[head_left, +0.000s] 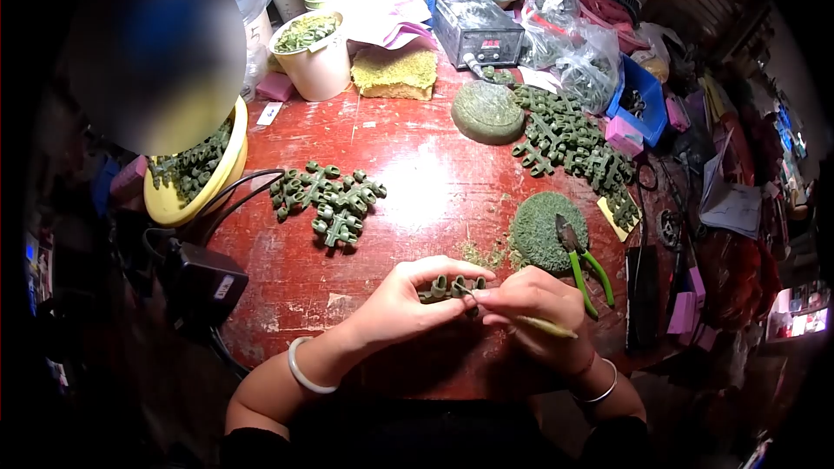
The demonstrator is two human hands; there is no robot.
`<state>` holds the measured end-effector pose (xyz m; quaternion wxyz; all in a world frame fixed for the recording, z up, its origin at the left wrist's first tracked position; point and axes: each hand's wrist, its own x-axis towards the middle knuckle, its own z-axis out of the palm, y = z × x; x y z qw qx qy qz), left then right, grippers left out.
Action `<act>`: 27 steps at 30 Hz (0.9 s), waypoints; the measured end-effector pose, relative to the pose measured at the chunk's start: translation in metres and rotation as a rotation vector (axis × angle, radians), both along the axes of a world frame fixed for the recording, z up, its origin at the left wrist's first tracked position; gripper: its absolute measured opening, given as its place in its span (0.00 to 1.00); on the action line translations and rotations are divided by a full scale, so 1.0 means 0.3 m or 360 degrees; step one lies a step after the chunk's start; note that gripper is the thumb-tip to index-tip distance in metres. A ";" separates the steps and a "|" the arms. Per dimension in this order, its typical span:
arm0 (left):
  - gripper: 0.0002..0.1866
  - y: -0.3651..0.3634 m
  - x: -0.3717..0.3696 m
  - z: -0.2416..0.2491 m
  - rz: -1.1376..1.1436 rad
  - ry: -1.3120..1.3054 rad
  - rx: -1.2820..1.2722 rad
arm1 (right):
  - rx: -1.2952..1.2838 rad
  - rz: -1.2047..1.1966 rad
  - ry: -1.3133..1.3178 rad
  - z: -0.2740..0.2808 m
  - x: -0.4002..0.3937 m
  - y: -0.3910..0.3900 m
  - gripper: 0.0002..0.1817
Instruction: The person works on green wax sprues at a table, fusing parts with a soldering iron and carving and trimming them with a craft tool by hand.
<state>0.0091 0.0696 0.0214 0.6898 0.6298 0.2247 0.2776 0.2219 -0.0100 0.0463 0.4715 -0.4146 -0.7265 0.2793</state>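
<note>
Near the front edge of the red table, my left hand [415, 300] holds a small dark green wax-like piece [440, 287] with short tube-shaped stubs, between thumb and fingers. My right hand [540, 306] pinches a thin tool with a yellowish handle [546, 326], its tip at the right part of the piece. Both hands nearly meet there. Behind my left hand lies a cluster of similar green pieces [326, 200]. Pliers with green handles [580, 269] rest partly on a round green pad [547, 230] beyond my right hand.
More green pieces [565, 139] spread at the back right beside a round block [487, 111]. Behind stand a control box [479, 32], a yellow sponge [394, 73] and a white cup [316, 68]. A yellow basin [234, 156] and black adapter [207, 283] are left. A blurred round object covers the upper left.
</note>
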 end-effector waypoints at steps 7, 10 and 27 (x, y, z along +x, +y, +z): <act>0.18 -0.007 0.000 -0.020 0.0108 0.0160 0.0329 | 0.0019 -0.0012 0.0061 -0.007 0.010 0.009 0.15; 0.21 -0.012 -0.007 -0.001 0.0127 0.0401 0.0500 | -0.0103 -0.0099 0.0002 0.007 0.003 0.008 0.16; 0.19 -0.004 -0.012 0.003 -0.0282 -0.0061 -0.0689 | 0.0034 -0.0195 -0.0101 0.001 0.003 0.005 0.18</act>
